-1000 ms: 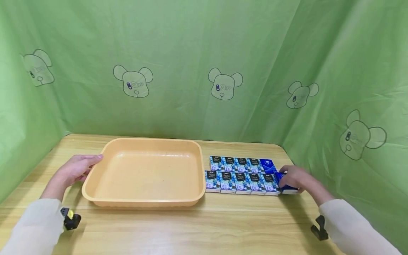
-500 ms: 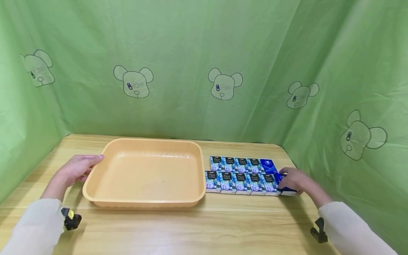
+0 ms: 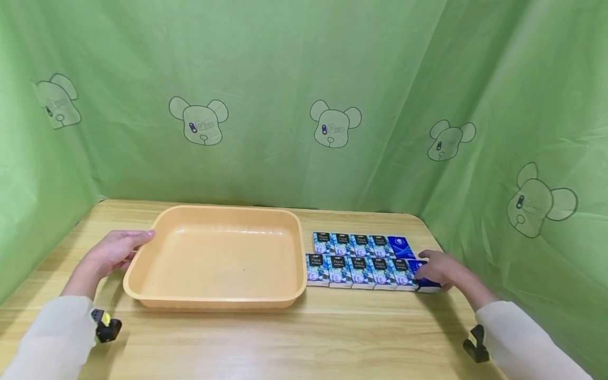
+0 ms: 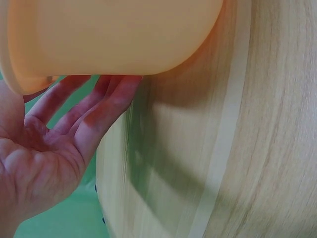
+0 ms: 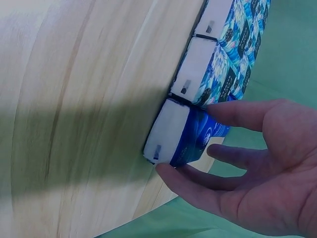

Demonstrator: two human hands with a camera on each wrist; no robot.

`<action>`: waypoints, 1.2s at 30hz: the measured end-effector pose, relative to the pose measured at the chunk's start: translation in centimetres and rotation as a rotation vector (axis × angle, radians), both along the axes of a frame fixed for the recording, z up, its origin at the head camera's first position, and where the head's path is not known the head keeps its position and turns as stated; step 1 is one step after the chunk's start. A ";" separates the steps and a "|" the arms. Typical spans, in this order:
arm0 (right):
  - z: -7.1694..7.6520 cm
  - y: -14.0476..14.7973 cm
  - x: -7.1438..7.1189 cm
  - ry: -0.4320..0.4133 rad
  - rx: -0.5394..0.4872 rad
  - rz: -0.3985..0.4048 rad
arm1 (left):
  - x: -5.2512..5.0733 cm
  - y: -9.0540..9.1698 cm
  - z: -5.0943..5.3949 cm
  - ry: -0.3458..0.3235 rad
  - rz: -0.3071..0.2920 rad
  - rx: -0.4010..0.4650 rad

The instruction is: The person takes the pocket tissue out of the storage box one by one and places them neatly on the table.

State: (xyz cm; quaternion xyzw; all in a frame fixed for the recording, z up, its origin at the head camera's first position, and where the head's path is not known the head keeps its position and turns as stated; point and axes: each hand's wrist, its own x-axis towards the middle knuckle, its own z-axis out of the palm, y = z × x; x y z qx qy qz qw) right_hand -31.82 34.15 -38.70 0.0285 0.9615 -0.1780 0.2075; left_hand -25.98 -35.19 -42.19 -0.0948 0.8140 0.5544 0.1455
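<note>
My left hand [image 3: 114, 250] holds the left side of a light orange plastic tray [image 3: 216, 300], thumb over the rim. In the left wrist view its fingers lie along the tray's outer wall. My right hand [image 3: 438, 268] holds a dark blue tissue pack [image 5: 188, 134] at the right end of the front row. In the right wrist view, thumb and fingertips touch opposite sides of this pack. Flower-printed tissue packs [image 3: 361, 272] fill the rest of that row, side by side. The row behind has similar packs and another blue tissue pack [image 3: 400, 247] at its right end.
The wooden table [image 3: 294, 343] extends in front of the tray and packs. Green curtains [image 3: 266, 105] with bear-head drawings stand behind and on both sides. A black strap piece shows at the left wrist [image 3: 108, 327] and another at the right wrist [image 3: 476, 344].
The blue pack under my right hand has shifted slightly left against its neighbour and sits straighter in the row. My left hand and the tray are almost unmoved.
</note>
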 end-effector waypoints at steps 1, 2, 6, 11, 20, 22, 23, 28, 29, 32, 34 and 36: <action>0.0 0.0 0.0 -0.002 0.008 0.005 | 0.0 0.0 0.0 0.000 0.000 0.001; -0.1 0.0 0.0 -0.004 0.015 0.008 | 0.0 0.0 0.0 0.000 0.000 0.003; -0.2 -0.1 0.0 0.001 0.035 0.019 | 0.0 0.0 0.0 0.000 0.000 0.005; -0.1 -0.2 -0.1 0.008 0.037 0.031 | -0.1 -0.1 0.0 -0.001 -0.005 0.001; -0.2 -0.3 0.0 0.015 0.053 0.032 | 0.0 0.0 0.1 -0.004 -0.002 0.004; -0.2 -0.4 0.0 0.015 0.058 0.029 | 0.1 0.0 0.1 -0.003 -0.001 0.008; -0.2 -0.4 0.0 0.015 0.061 0.030 | 0.1 0.0 0.1 -0.001 -0.002 0.010; -0.2 -0.5 0.0 0.011 0.061 0.022 | 0.2 0.0 0.1 0.002 -0.002 0.011; -0.1 -0.5 -0.1 0.011 0.060 0.022 | 0.2 0.0 0.1 0.001 -0.002 0.012; -0.2 -0.4 -0.1 0.012 0.060 0.024 | 0.1 0.0 0.1 -0.003 -0.002 0.015; -0.2 -0.4 -0.1 0.017 0.061 0.026 | 0.1 0.0 0.1 -0.005 -0.002 0.014; -0.2 -0.4 -0.1 0.021 0.062 0.027 | 0.1 0.0 0.1 -0.007 -0.002 0.013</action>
